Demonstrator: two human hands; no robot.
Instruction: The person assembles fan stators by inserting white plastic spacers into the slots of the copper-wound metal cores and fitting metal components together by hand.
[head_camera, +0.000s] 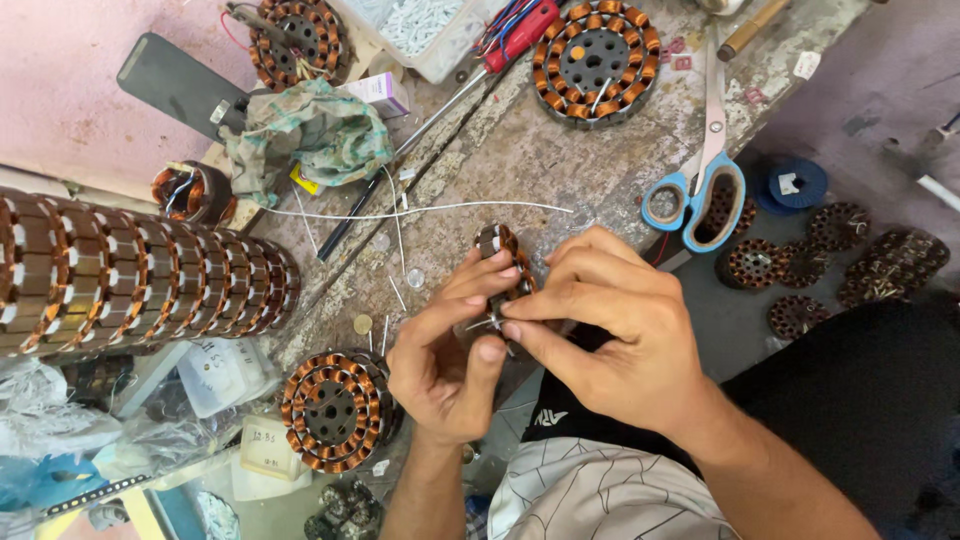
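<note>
Both our left hand (445, 360) and right hand (615, 330) pinch a small copper-wound stator (503, 262) at the worktop's (560, 170) near edge. Fingertips press together on its thin wire. Blue-handled scissors (700, 175) lie near the right edge.

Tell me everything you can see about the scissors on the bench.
The scissors have blue plastic loop handles and long pale metal blades. They lie flat and shut on the worn grey bench, blades pointing away from the person, handles nearer. The handles hang past the bench edge, above small dark wound cores below. A round copper-wound stator sits to the blades' left. Neither hand touches them; the right hand is the nearer one.
</note>
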